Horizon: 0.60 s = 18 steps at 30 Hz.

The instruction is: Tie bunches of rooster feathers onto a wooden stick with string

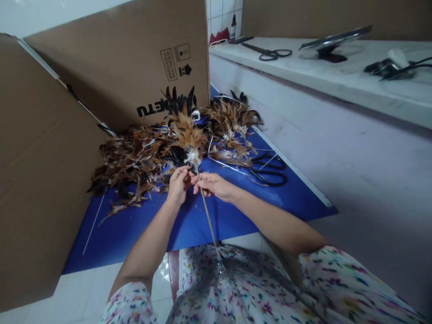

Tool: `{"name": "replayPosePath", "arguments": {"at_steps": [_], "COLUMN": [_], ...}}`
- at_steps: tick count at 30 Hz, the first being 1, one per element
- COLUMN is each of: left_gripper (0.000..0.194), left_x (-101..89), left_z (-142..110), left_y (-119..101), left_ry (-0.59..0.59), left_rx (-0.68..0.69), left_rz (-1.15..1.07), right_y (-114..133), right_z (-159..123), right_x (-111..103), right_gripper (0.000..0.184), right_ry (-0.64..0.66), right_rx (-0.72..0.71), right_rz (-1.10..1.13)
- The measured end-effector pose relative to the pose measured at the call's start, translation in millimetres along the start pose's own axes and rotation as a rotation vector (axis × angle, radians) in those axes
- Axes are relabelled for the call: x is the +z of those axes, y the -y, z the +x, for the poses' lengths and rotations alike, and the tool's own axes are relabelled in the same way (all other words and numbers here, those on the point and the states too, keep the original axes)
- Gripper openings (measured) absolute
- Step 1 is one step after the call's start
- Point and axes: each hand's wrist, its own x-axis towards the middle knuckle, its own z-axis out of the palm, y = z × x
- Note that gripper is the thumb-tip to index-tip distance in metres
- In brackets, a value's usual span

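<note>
A thin stick [208,213] slants up from my lap, with brown and black feathers [186,128] and white fluff bunched around its top end, like a feather duster. My right hand [214,185] is closed around the stick just below the fluff. Left of the stick, my left hand [178,185] is closed in a pinch close to the right fingertips; what lies between its fingers is too small to make out. Loose brown feathers [135,155] are heaped on the blue board beyond my left hand. Black-handled scissors [268,168] lie to the right.
The blue board [128,234] carries another feather pile [231,114] at the back right. Cardboard panels [111,67] stand left and behind. Along the right runs a pale ledge [317,74] with a second pair of scissors [270,53], a tilted device on a stand [334,42] and cables.
</note>
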Motion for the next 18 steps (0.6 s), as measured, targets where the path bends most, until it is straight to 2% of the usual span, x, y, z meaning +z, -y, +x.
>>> {"name": "replayPosePath", "arguments": {"at_steps": [11, 14, 18], "left_gripper": [0.041, 0.044, 0.040], "left_x": [9.7, 11.2, 12.3], "left_z": [-12, -16, -19], "left_y": [-4, -6, -10], "left_ry": [0.185, 0.208, 0.223], "left_rx": [-0.029, -0.021, 0.055], "left_rz": [0.040, 0.068, 0.099], "right_y": [-13, -13, -12], "right_z": [-2, -3, -1], "right_x": [3, 5, -1], "right_gripper": [0.039, 0.038, 0.034], "right_ry": [0.191, 0.213, 0.232], "right_rx": [-0.017, -0.016, -0.003], "right_rz": [-0.001, -0.042, -0.105]}}
